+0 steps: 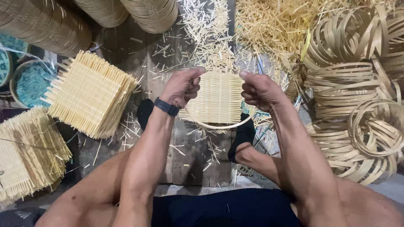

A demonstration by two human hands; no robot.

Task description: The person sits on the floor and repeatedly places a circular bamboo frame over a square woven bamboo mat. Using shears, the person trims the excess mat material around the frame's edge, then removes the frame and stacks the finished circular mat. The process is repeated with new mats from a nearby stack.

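Down at the far left of the frame, a pile of woven mats [27, 153] with loose stick ends lies at the lower left, and above it two teal trays [29, 82] with pale rims peek in at the left edge. Just right of them, a taller stack of square mats [88, 94] sits tilted on the dark wooden floor [191, 157], and rolled stacks of round rims [46, 23] fill the upper left corner. Near the middle, the left hand [182, 87], with a dark band [166, 106] on its wrist, is curled into a fist with its fingers pressed together, clamping the left edge of a small woven mat [216, 98]. That mat stands at the centre of the frame, held up between both hands above the floor, and a thin bent hoop [219, 125] curves under its lower edge. The right hand [259, 90] grips the mat's right edge the same way, fingers folded tight and thumb on top. Two feet in black socks [243, 138] rest on the floor below the mat. Short pale offcuts [210, 29] litter the upper middle, and a heap of coiled strips [357, 96] fills the right side.
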